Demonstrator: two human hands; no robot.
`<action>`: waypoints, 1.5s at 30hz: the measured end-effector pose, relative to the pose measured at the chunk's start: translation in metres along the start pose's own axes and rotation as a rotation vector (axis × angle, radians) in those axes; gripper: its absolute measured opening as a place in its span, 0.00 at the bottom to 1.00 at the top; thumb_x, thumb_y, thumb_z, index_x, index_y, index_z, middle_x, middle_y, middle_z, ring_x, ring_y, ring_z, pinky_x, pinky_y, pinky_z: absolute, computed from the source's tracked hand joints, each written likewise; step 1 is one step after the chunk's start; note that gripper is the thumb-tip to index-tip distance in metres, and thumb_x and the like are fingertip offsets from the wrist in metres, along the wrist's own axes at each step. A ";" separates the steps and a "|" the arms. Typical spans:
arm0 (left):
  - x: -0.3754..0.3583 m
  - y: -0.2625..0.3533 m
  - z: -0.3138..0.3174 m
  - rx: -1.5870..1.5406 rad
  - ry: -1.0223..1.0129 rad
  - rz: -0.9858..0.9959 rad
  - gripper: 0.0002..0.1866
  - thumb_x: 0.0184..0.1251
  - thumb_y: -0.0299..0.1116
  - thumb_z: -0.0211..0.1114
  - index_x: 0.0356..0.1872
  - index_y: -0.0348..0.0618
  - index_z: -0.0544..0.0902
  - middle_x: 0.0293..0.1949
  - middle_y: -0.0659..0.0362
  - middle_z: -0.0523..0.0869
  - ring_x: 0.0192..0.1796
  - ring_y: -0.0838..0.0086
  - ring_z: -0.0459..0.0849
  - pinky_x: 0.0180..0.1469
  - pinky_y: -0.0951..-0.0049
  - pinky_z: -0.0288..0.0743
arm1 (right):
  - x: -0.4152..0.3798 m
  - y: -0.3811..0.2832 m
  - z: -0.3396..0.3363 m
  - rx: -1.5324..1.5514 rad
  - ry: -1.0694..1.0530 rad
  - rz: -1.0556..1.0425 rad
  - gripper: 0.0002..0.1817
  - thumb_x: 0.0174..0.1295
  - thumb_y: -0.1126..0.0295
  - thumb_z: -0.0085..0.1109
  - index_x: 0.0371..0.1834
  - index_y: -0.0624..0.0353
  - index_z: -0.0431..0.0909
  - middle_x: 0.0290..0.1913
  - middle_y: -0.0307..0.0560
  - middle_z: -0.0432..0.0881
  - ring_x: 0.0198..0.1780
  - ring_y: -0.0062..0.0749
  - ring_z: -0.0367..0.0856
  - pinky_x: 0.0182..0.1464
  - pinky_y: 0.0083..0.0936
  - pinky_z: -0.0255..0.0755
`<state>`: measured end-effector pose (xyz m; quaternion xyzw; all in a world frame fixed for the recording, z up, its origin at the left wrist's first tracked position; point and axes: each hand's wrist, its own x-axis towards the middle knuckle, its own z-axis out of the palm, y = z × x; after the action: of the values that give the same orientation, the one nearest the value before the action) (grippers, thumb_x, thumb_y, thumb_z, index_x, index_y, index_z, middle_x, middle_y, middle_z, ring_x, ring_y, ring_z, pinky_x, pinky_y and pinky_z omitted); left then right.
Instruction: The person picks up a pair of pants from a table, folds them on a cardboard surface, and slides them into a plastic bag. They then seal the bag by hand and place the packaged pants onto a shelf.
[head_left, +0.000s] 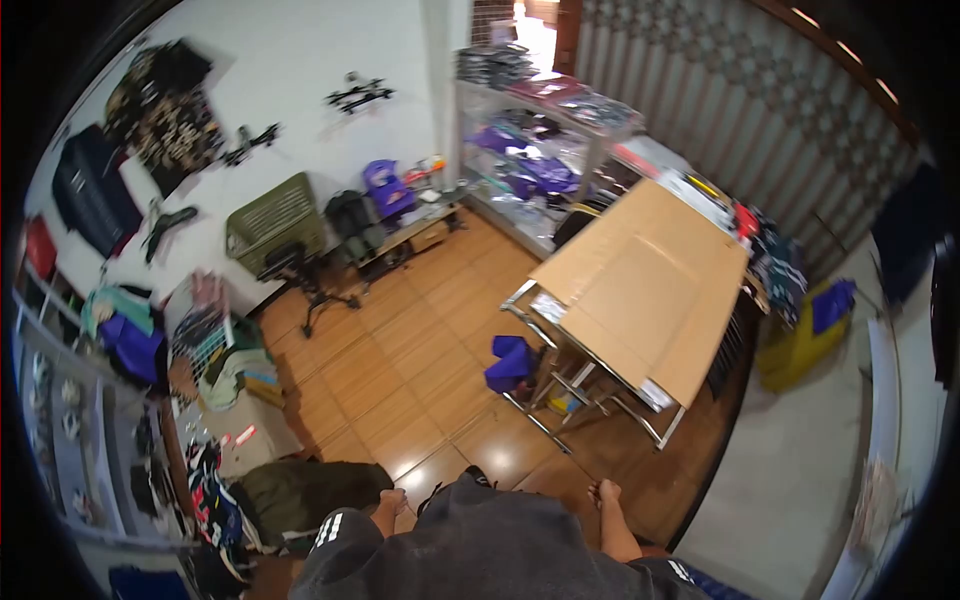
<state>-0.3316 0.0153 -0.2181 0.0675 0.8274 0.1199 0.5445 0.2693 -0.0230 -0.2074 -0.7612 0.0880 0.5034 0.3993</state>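
Hold left hand [393, 499] and right hand [605, 491], cannot tell whether open or closed, clear of cardboard-topped desk [655, 280]; mind purple bundle [508, 366] beside desk's metal legs [670, 428].

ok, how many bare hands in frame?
2. Left hand, bottom centre-left, beside the dark olive cloth; right hand, bottom centre-right, lower in the image than the brown-topped table. No others show, though the dark frame edges could hide some.

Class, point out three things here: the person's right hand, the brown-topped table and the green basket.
Right hand [605, 492]: head view, middle of the hand.
Brown-topped table [640, 300]: head view, bare part of its top.
Green basket [275, 238]: head view, slatted wall.
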 end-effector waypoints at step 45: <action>0.213 0.075 -0.417 -0.989 0.871 -0.084 0.22 0.62 0.39 0.73 0.54 0.38 0.88 0.42 0.50 0.93 0.50 0.61 0.92 0.59 0.64 0.82 | -0.303 0.050 1.027 -1.703 -0.976 -0.388 0.10 0.74 0.68 0.55 0.32 0.57 0.75 0.26 0.46 0.78 0.23 0.29 0.79 0.23 0.28 0.72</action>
<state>-0.7999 0.0868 -0.2285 -0.2778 0.8213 0.4808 0.1310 -0.6171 0.5773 -0.1591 -0.5048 -0.6015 0.5820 -0.2115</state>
